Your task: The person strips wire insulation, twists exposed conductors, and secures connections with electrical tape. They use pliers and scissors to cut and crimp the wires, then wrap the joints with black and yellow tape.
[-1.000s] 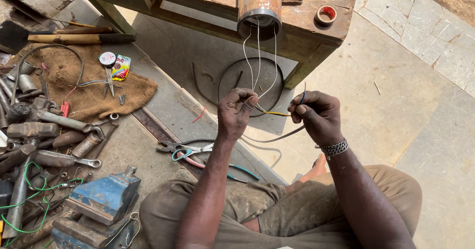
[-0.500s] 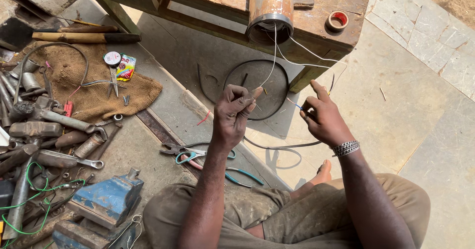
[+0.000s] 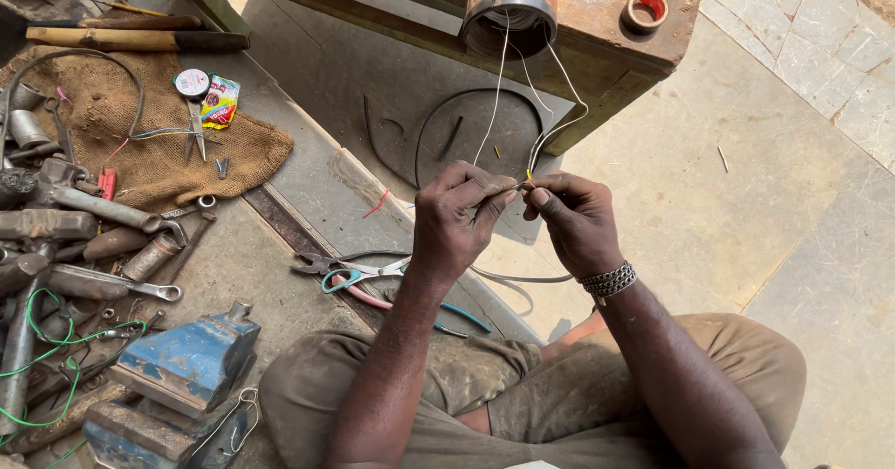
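Both hands meet in front of the wooden bench (image 3: 597,21). The left hand (image 3: 457,217) and right hand (image 3: 573,217) each pinch thin white wires (image 3: 499,77) that run up into the rusty pipe (image 3: 511,3) at the bench's edge.

- The metal cylinder (image 3: 511,3) was cut off by the top edge, so its upper length could not be seen
- The blue vise (image 3: 177,376) ran off the bottom edge
- Where the thin wires (image 3: 494,96) met between the left hand (image 3: 457,217) and right hand (image 3: 573,217) was too small to tell
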